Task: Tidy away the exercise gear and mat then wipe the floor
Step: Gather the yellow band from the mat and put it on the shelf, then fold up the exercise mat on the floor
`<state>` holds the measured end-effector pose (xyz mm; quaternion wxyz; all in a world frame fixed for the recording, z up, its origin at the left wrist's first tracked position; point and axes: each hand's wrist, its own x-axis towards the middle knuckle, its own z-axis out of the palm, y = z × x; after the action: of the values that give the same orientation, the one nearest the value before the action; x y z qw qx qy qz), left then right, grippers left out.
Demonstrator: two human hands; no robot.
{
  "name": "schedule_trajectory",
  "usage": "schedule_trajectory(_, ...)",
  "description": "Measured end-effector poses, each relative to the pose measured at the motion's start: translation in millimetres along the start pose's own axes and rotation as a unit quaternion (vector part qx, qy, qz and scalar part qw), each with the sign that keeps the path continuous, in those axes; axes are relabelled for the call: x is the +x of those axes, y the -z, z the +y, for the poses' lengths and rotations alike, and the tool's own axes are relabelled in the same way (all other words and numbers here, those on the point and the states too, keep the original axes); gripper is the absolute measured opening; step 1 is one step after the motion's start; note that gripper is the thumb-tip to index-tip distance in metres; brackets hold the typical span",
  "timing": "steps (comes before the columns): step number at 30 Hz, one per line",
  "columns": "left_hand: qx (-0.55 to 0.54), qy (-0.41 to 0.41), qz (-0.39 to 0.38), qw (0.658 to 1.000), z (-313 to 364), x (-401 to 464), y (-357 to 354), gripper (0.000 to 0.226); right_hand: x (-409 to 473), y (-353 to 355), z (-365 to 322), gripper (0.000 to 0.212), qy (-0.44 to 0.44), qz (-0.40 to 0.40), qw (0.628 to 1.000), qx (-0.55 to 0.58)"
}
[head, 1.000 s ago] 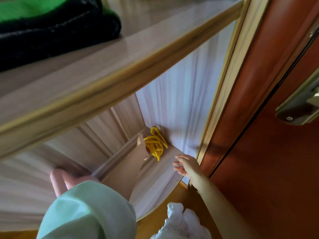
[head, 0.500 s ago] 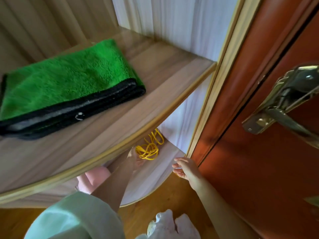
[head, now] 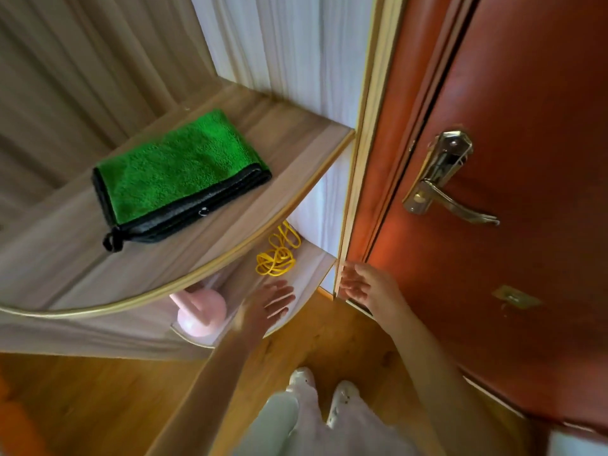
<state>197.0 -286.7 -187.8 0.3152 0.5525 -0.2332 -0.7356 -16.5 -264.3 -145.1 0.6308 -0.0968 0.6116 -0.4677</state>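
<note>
With the yellow resistance bands (head: 278, 255) lying in a loose coil at the back of the lower shelf (head: 309, 274), close to the white side panel, I log the gear as stowed there; the pink kettlebell (head: 200, 311) sits on the same shelf further left, partly hidden under the upper shelf (head: 296, 139). Left hand (head: 269, 302) hovers over the lower shelf's front edge, fingers straight and spread, holding nothing; it is motion-blurred. Right hand (head: 362, 284) is likewise spread and empty, just beside the door frame (head: 358, 159). A folded green cloth (head: 177, 176) rests on the upper shelf. My judgement: the cloth suits the floor wipe, so lift it flat with one hand and avoid brushing the bands off. The mat is not in view.
</note>
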Motion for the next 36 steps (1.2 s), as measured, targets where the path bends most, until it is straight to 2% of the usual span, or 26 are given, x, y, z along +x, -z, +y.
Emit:
schedule_trajectory(6, 0.028, -0.054, -0.039, 0.997, 13.4, -46.0, -51.8, 0.020, -54.1, 40.0, 5.2, 0.023, 0.067, 0.019, 0.996, 0.047)
schedule_trajectory(12, 0.048, -0.037, -0.173, 0.983, 18.2, -57.6, -102.9, 0.022, -95.1, 84.5, 10.5, 0.025, 0.146, 0.122, 0.975, 0.119)
schedule_trajectory(18, 0.186, -0.011, -0.294, 0.938, 25.2, -61.7, -146.8, 0.024, -139.2, 101.7, 26.9, 0.027, 0.222, 0.255, 0.922, 0.192)
schedule_trajectory(24, 0.291, 0.022, -0.374, 0.881, 5.4, -74.1, -171.7, 0.024, -180.9, 83.7, 78.4, 0.025, 0.259, 0.351, 0.864, 0.253)
schedule_trajectory(29, 0.349, 0.076, -0.460, 0.813, -27.5, -97.9, -171.4, 0.025, -225.3, 74.3, 140.5, 0.021, 0.266, 0.467, 0.793, 0.285)
schedule_trajectory(36, 0.428, 0.112, -0.533, 0.721, -70.2, -135.1, -167.5, 0.025, -305.2, 51.0, 230.4, 0.021, 0.260, 0.610, 0.643, 0.382)
